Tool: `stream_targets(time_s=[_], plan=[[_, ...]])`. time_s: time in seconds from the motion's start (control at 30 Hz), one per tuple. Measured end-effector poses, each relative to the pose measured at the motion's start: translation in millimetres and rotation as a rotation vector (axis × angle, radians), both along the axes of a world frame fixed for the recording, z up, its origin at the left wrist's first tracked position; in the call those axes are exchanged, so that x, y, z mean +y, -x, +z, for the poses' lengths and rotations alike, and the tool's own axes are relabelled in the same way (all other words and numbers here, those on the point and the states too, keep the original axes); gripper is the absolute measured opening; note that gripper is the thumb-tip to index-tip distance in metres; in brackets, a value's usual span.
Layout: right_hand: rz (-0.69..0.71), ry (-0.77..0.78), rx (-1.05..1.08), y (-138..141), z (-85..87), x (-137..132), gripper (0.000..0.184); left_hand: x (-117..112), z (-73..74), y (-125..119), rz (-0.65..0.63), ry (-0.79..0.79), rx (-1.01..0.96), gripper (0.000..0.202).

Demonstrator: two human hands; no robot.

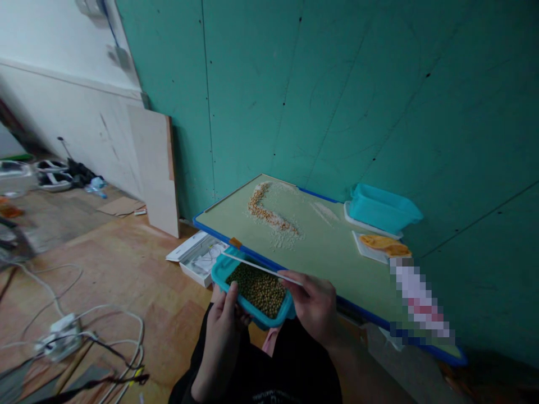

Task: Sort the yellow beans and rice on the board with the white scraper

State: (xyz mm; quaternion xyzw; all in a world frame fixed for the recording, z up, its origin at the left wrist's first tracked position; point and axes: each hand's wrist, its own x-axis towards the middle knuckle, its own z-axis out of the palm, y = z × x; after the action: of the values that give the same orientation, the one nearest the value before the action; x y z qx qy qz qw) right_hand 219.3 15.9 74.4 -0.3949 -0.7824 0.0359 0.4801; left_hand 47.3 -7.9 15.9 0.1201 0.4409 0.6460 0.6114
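My left hand (pixel 225 314) grips the near left side of a turquoise plastic container (pixel 269 321), thumb over the rim. Inside lie many small round beans (pixel 261 292), darker green to the left and tan to the right. Between the thumb and fingers of my right hand (pixel 314 300) is a thin white flat piece (pixel 252 263), seen edge-on. It slants across the container's far side; whether it is a strip or a lid I cannot tell. The container is over my lap, at the near edge of a green-topped board (pixel 328 252).
On the board are a curved line of yellow kernels (pixel 263 212) with white grains, a second turquoise container (pixel 383 206) on a white lid, and an orange-yellow item (pixel 385 245). An open white box (pixel 197 261) sits on the floor. Cables and a power strip (pixel 63 336) lie left.
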Motion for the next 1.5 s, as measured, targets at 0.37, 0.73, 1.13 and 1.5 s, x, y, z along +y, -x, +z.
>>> stream_targets(time_s=[0.37, 0.73, 1.13, 1.5], plan=[[0.033, -0.165, -0.203, -11, 4.2, 8, 0.053, -3, 1.6, 0, 0.004, -0.01, 0.063, 0.043], [-0.153, 0.068, -0.22, -38, 7.5, 47, 0.041, -3, -15.1, 4, 0.019, 0.041, 0.161, 0.043], [-0.132, 0.569, 0.501, -85, 26.7, 189, 0.03, -6, -16.2, -4, -0.021, -0.014, 0.116, 0.045], [-0.06, 0.621, 0.466, -80, 12.8, 192, 0.018, -13, -10.3, -11, 0.02, -0.002, 0.239, 0.042]])
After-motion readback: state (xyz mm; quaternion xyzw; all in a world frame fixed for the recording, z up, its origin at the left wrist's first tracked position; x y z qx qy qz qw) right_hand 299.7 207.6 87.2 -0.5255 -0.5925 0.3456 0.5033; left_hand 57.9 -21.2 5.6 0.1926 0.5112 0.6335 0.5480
